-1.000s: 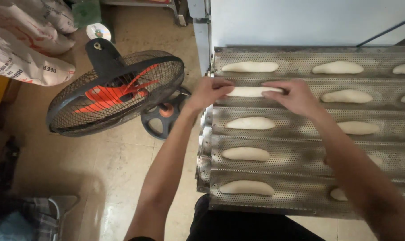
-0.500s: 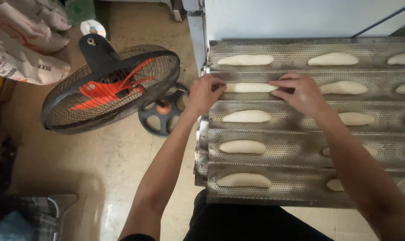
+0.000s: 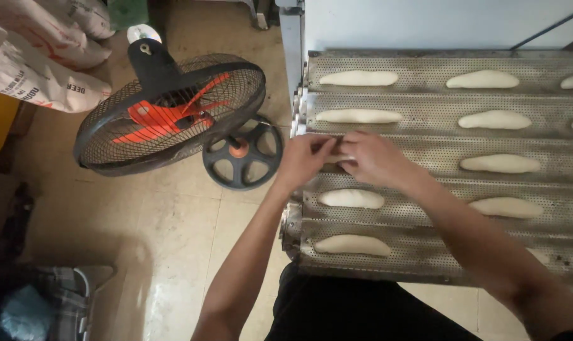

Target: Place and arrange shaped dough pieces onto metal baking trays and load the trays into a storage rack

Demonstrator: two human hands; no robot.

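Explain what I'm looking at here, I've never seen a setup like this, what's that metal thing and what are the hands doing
The picture comes from a camera worn on a person's head, looking down at their own two bare hands. The metal thing is a perforated baking tray with long grooved channels. Pale, unbaked dough loaves lie lengthwise in the channels, such as one dough piece at the far end and another dough loaf nearest the person. The left hand and right hand meet over the middle channel, gripping a dough piece there; the hands hide most of it. To the left, on the tiled floor, stands a black floor fan with orange blades, and sacks lie beyond it.
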